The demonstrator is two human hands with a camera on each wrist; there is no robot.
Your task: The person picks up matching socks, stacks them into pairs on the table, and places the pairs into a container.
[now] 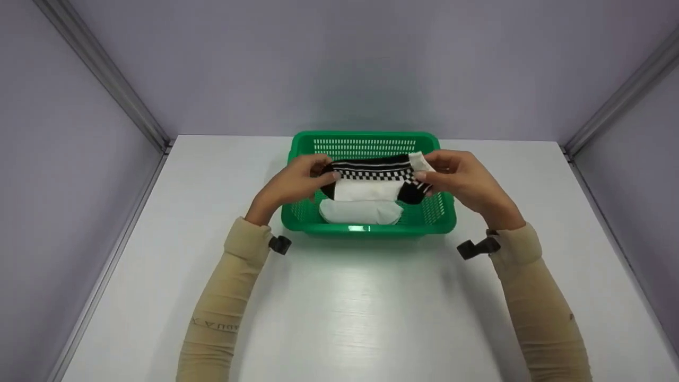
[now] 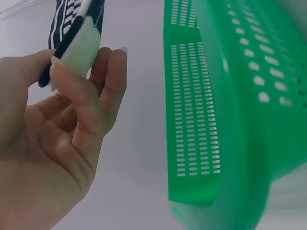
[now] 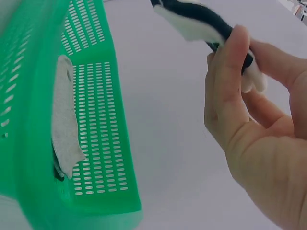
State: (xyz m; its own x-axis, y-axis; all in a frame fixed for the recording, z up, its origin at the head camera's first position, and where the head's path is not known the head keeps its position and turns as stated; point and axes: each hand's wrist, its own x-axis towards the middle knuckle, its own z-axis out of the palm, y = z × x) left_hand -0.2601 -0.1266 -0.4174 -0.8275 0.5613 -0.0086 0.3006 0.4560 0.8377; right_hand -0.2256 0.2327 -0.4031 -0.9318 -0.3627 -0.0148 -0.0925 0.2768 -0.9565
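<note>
A black and white sock (image 1: 371,178) with checks and stripes is stretched sideways above the green basket (image 1: 371,228). Its black toe end is pinched by my left hand (image 1: 297,180), thumb on top. At the white cuff, my right hand (image 1: 460,175) pinches the other end between thumb and fingers. Below, a folded white sock (image 1: 360,211) lies in the basket near its front wall. The right wrist view shows a greyish sock (image 3: 66,117) inside the basket. Both wrist views show the held sock raised clear of the basket rim.
A white table (image 1: 350,307) carries the basket near its back edge. Pale panels (image 1: 371,63) with metal corner posts (image 1: 106,74) close in the back and both sides. A small black wrist camera (image 1: 280,244) is worn on the left sleeve, another (image 1: 477,248) on the right.
</note>
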